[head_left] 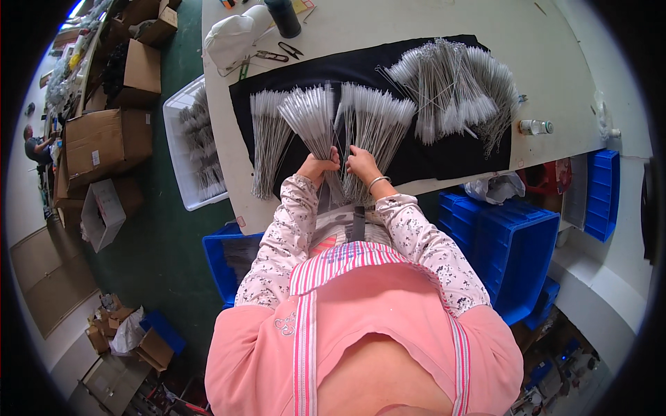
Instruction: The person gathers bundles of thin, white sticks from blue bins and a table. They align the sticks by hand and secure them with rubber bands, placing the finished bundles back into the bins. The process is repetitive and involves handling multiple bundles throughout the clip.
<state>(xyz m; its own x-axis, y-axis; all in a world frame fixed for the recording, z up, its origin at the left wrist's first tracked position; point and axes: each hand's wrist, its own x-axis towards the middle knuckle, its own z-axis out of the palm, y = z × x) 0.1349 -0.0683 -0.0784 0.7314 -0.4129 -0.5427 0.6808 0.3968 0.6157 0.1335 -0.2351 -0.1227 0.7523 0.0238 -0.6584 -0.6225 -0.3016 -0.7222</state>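
Note:
My left hand (320,166) is wrapped round the wire stems of a bundle of straw brushes (306,118), whose white bristle ends fan out away from me. Beside it, my right hand (365,165) has its fingers closed at the stems of a second pile of straw brushes (380,118); how many they grip is hidden. To the left, another row of straw brushes (269,132) lies flat on a black cloth (305,73). A larger heap of straw brushes (451,90) lies at the cloth's right end, its brushes pointing in several directions.
The pale table (388,17) carries a white cap (232,38), a dark cup (283,17), thread snips (290,50) and a small glass jar (535,127). A white bin (182,182) of brushes stands at left. Blue crates (513,243) stand at right, cardboard boxes (104,149) farther left.

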